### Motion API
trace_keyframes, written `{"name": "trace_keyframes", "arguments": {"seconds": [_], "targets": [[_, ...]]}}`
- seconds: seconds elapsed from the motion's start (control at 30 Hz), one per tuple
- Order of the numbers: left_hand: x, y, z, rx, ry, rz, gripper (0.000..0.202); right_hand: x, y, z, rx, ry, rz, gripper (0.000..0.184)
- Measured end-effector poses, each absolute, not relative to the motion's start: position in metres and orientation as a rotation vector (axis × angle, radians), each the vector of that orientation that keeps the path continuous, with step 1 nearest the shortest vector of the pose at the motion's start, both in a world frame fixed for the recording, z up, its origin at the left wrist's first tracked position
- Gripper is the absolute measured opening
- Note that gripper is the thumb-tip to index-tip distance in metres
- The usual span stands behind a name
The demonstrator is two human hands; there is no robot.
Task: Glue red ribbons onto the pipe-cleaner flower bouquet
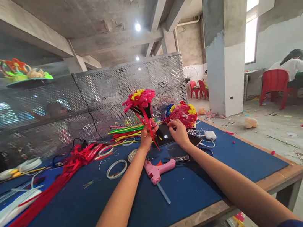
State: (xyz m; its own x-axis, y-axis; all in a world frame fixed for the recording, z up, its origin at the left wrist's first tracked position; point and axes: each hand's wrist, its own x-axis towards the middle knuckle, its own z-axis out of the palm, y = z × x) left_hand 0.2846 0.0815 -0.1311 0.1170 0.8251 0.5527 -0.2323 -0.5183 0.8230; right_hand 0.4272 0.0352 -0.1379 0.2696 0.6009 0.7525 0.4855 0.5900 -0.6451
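Observation:
My left hand (146, 138) is closed around the stems of an upright bouquet of fuzzy flowers (141, 99), pink and red with yellow on top. Dark stems and a red ribbon hang below the blooms. To the right, my right hand (179, 131) is raised with its fingers pinched together; anything between them is too small to make out. Behind it lies a second bunch of fuzzy flowers (184, 114) in pink, red, yellow and blue. A dark flat device (165, 136) sits between my hands. Between my forearms rests a pink glue gun (160, 168) with a clear glue stick.
On the blue-topped table (99, 215) are long red ribbons (73, 166), a white tape roll (116, 169), colourful pipe cleaners (124, 134) and a white charger (210, 135) with cables. A perforated metal panel (131, 78) stands behind. Right, a person sits on a red chair (274, 83).

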Motion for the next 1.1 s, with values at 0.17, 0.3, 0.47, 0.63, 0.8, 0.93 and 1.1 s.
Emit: {"name": "trace_keyframes", "arguments": {"seconds": [0.17, 0.3, 0.47, 0.63, 0.8, 0.93, 1.1], "targets": [[0.286, 0.086, -0.133, 1.487, 0.651, 1.494, 0.036, 0.415, 0.036, -0.132, -0.85, -1.45, 0.359, 0.02], [0.286, 0.085, -0.133, 1.463, 0.676, 1.486, 0.036, 0.409, 0.034, -0.13, -0.75, -1.461, 0.495, 0.025], [0.285, 0.079, -0.13, 1.456, 0.677, 1.471, 0.037, 0.409, 0.033, -0.13, -0.723, -1.404, 0.55, 0.028], [0.284, 0.076, -0.13, 1.456, 0.691, 1.417, 0.038, 0.41, 0.037, -0.131, -0.729, -1.326, 0.529, 0.028], [0.28, 0.076, -0.131, 1.513, 0.639, 1.314, 0.038, 0.412, 0.036, -0.13, -0.776, -1.299, 0.48, 0.022], [0.28, 0.075, -0.131, 1.548, 0.609, 1.25, 0.039, 0.41, 0.03, -0.126, -0.811, -1.295, 0.414, 0.015], [0.281, 0.074, -0.131, 1.56, 0.602, 1.246, 0.037, 0.406, 0.017, -0.121, -0.879, -1.293, 0.248, 0.009]]}}
